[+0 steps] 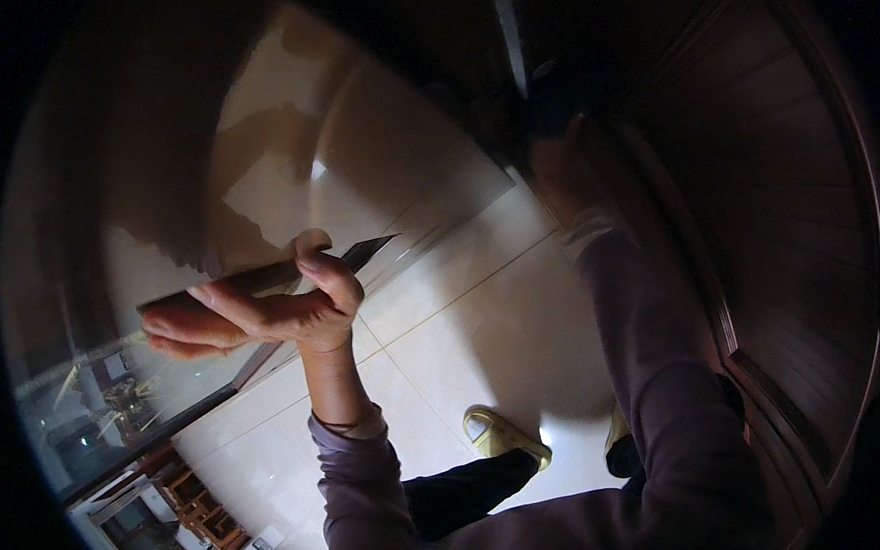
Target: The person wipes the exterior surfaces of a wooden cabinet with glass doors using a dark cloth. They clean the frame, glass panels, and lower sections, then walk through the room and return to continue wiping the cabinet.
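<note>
My left hand [264, 312] grips the lower edge of a large glossy, see-through panel [386, 149], thumb against its face and fingers stretched along and under the edge. The panel mirrors the thumb and shows dark shadows and a bright spot of light. On the right, my right hand [556, 166] reaches up into deep shade, beside the panel's far corner. A dark bluish thing [562, 108] lies at its fingers; whether the hand grips it cannot be made out.
Dark brown panelled woodwork [762, 213] runs down the right side. Pale floor tiles [423, 347] lie below, with a yellow slipper [503, 437] on my foot. Wooden furniture [199, 506] stands at the lower left, near a dark frame edge [188, 412].
</note>
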A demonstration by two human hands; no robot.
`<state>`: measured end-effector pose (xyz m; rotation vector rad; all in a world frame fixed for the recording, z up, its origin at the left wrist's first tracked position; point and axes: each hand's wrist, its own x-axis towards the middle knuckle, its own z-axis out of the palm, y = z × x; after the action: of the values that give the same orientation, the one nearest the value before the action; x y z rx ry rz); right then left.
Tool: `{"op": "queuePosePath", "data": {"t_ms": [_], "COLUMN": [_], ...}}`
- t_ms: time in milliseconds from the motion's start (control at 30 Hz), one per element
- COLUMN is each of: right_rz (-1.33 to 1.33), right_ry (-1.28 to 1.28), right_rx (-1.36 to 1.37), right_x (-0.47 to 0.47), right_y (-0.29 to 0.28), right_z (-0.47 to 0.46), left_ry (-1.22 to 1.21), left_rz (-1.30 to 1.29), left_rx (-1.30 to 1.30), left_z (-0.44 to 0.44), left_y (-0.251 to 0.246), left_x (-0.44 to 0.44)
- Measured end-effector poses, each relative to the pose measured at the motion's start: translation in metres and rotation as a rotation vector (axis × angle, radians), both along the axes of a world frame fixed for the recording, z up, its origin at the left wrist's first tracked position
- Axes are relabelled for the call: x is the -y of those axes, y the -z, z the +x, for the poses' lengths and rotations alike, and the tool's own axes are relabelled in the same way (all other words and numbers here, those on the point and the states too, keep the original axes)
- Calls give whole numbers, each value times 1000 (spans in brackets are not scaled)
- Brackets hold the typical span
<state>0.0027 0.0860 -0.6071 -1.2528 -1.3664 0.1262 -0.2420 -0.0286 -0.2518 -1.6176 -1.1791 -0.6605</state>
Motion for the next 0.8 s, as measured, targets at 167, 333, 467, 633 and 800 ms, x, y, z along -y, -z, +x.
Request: {"op": "queuePosePath", "data": {"t_ms": [167,333,467,633,800], "right_rz": [-219,-360,-389,-353,-245], "right_ry": [-187,-246,-110,-307,-56], "right_rx": [-276,296,935,930,791], "right_x": [34,61,69,70,129], "right_y": [-19,-46,-28,-3,-29], "right_z": [14,30,6,0,8], "left_ry": [82,124,141,92,111], "left_rz": [65,92,94,78,104], "left_rx": [34,68,60,34,49], "left_z": [4,3,-5,-10,-7], "left_y": [-3,-1,0,0,-4], "left_x": [-2,-3,-4,-3,-4]}}
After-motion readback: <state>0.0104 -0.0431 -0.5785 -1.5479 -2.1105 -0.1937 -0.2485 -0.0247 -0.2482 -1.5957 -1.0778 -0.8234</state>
